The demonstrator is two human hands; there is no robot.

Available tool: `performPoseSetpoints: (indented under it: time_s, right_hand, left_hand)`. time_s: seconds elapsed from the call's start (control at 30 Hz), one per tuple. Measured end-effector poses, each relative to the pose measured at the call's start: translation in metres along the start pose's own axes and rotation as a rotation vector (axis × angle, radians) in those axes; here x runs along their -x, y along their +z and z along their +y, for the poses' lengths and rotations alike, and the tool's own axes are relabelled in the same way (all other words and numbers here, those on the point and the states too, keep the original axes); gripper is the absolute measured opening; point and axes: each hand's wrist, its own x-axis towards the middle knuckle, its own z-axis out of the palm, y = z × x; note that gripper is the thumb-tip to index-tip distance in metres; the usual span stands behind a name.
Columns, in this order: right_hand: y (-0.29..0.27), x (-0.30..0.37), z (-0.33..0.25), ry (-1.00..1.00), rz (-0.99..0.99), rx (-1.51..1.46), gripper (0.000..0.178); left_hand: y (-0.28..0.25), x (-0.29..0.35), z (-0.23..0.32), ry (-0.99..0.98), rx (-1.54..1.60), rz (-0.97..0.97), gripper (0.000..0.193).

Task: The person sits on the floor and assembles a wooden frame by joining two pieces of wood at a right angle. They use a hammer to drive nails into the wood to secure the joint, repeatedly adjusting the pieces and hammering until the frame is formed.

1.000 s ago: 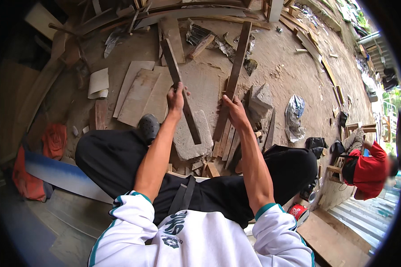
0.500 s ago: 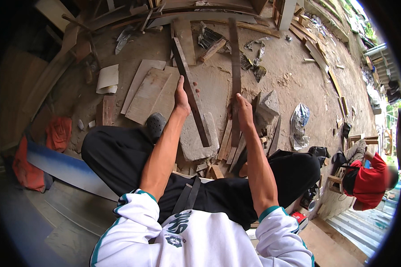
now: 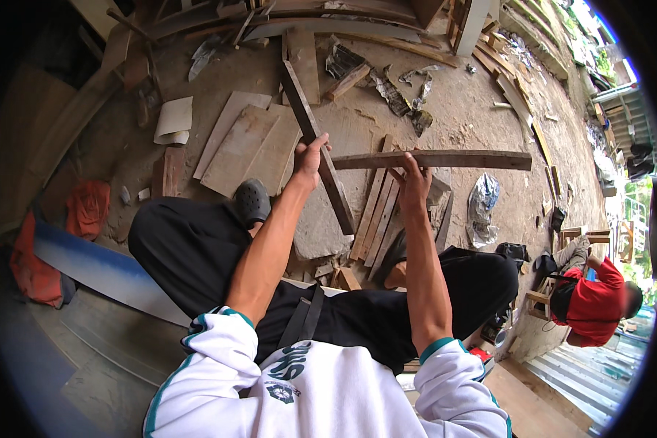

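Note:
My left hand (image 3: 309,159) is closed around the middle of a dark wooden strip (image 3: 335,191), which slants from the upper left down toward the concrete block. My right hand (image 3: 414,180) grips a second wooden strip (image 3: 474,160) from below, fingers over its near edge. That strip lies crosswise, its left end close to or touching the first strip just beside my left hand. Below them on the ground is a grey concrete block (image 3: 314,237), and several narrow wood strips (image 3: 377,212) lean between my feet.
Flat boards (image 3: 242,150) lie ahead on the left, near my grey clog (image 3: 252,201). Crumpled plastic (image 3: 483,208) rests on the dirt to the right. A person in a red shirt (image 3: 596,303) sits farther right. Scrap wood and torn sheet (image 3: 394,95) litter the ground ahead.
My right hand has turned its strip from pointing away from me to lying crosswise, reaching right. The left hand's strip stays slanted, with the hand slightly lower and further right.

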Motion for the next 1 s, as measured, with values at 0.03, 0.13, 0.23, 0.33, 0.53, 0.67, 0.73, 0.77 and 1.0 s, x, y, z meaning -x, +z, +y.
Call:
performPoseSetpoints:
  time_s: [0.03, 0.13, 0.23, 0.33, 0.53, 0.67, 0.73, 0.77, 1.0]
  right_hand:
    - [-0.002, 0.0, -0.001, 0.032, 0.027, -0.045, 0.03]
    - [-0.001, 0.0, -0.003, 0.079, -0.027, 0.115, 0.029]
    - [0.001, 0.003, -0.001, 0.151, -0.069, 0.306, 0.032]
    - [-0.003, 0.0, 0.012, 0.203, -0.105, 0.331, 0.03]
    - [-0.005, 0.0, 0.031, 0.128, -0.105, 0.284, 0.037]
    - [-0.005, -0.008, 0.037, 0.1, -0.122, 0.273, 0.035]
    - [-0.003, -0.013, 0.038, 0.089, -0.119, 0.253, 0.034]
    - [-0.001, -0.015, 0.039, 0.094, -0.125, 0.25, 0.034]
    - [-0.02, -0.024, 0.064, 0.231, -0.242, 0.387, 0.046]
  left_hand:
    - [-0.002, -0.001, -0.005, 0.005, -0.071, -0.017, 0.023]
    - [-0.008, -0.004, -0.016, 0.045, -0.344, -0.078, 0.042]
    - [-0.006, -0.003, -0.024, 0.056, -0.709, -0.11, 0.071]
    - [0.0, 0.002, -0.03, -0.059, -0.922, -0.101, 0.09]
    - [0.004, 0.0, -0.041, -0.032, -0.95, -0.134, 0.082]
    - [0.001, -0.019, -0.058, 0.047, -0.947, -0.081, 0.064]
    - [0.004, -0.035, -0.063, 0.021, -0.848, -0.114, 0.063]
    - [0.004, -0.042, -0.065, 0.008, -0.799, -0.128, 0.062]
    - [0.004, -0.063, -0.079, 0.009, -0.698, -0.184, 0.036]
